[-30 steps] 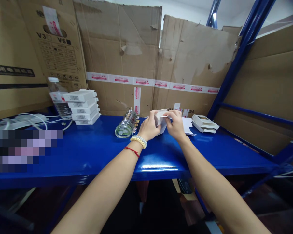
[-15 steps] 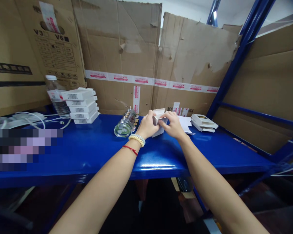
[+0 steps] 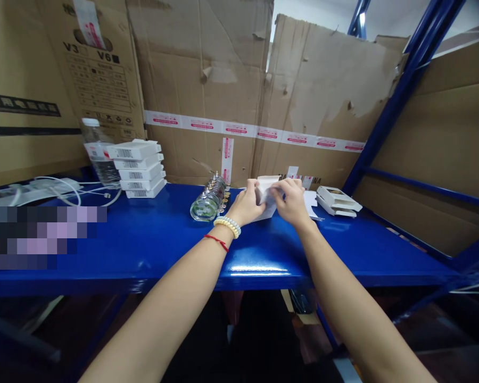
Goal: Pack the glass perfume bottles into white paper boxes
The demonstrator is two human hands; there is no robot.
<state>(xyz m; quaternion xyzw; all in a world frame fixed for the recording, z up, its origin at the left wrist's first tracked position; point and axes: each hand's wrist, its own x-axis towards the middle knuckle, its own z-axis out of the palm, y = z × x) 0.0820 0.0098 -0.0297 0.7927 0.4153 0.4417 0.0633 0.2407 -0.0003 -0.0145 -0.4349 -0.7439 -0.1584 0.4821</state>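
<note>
Both hands hold a small white cardboard box (image 3: 265, 187) just above the blue shelf (image 3: 151, 244), near its middle back. My left hand (image 3: 247, 205) grips the box's left side; a bead bracelet and a red string are on that wrist. My right hand (image 3: 290, 201) pinches its right side and top flap. Most of the box is hidden by the fingers. Flat white box blanks (image 3: 311, 202) lie on the shelf just right of the hands.
A row of small glass bottles (image 3: 209, 201) lies left of my hands. A stack of white boxes (image 3: 138, 169) and a water bottle (image 3: 96, 154) stand at back left, with white cables (image 3: 56, 191). Two folded boxes (image 3: 337, 201) lie at right. Cardboard sheets (image 3: 207, 90) wall the back.
The hands have kept working the white box, lowering it slightly toward the shelf, with the flaps folded closer in. The view shifted a little.
</note>
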